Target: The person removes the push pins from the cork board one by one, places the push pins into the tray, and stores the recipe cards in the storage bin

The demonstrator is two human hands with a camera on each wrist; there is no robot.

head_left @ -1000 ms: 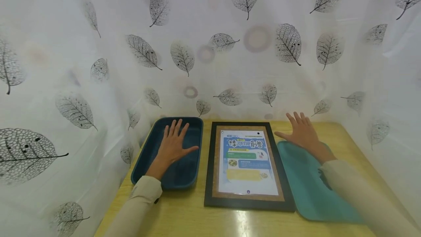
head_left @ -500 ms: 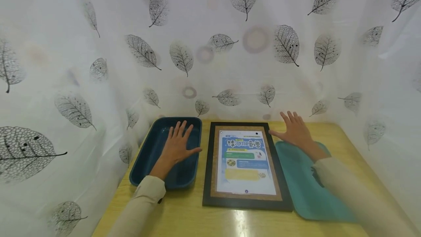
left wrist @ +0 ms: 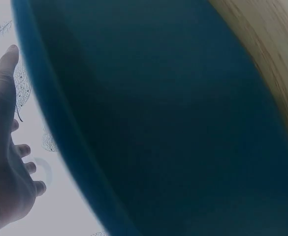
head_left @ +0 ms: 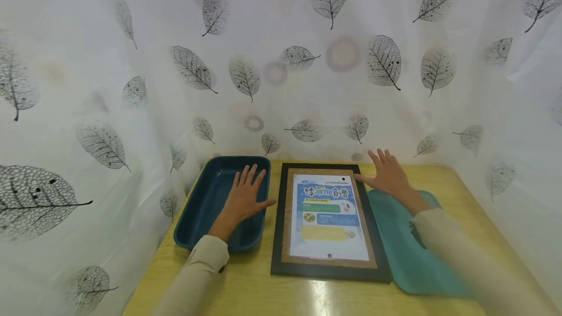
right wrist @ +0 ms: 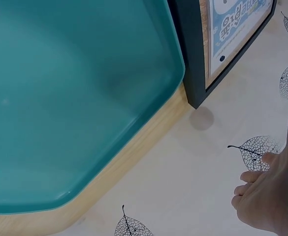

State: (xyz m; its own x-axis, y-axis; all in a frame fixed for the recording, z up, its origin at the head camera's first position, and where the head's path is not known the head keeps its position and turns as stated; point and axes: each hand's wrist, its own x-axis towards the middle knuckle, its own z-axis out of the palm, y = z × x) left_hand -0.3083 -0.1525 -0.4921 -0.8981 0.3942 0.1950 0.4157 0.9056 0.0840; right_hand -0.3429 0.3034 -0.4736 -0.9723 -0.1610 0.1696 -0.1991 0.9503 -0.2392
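Note:
My left hand [head_left: 243, 201] is held over the deep dark-blue tray [head_left: 210, 199], fingers spread and palm down, with nothing in it. Its thumb points toward the framed board [head_left: 276, 238]. In the left wrist view the same hand [left wrist: 8, 162] appears beside the tray's wall [left wrist: 75, 142]. My right hand [head_left: 388, 177] is spread above the far end of the flat teal tray [head_left: 417, 262], its thumb tip overlapping the board's upper right corner. The right wrist view has this hand [right wrist: 272, 182] off to the side of the teal tray [right wrist: 75, 108], holding nothing.
Between the two trays, a printed sheet [head_left: 329, 247] with pictures and lettering lies on the cork face of the black-framed board. All stand on a light wooden table [head_left: 246, 291]. A translucent curtain [head_left: 281, 101] with leaf prints hangs behind and at both sides.
The left hand has drifted right and slightly nearer, toward the board. My right hand has moved left toward the board's corner. The trays and the board stay in place.

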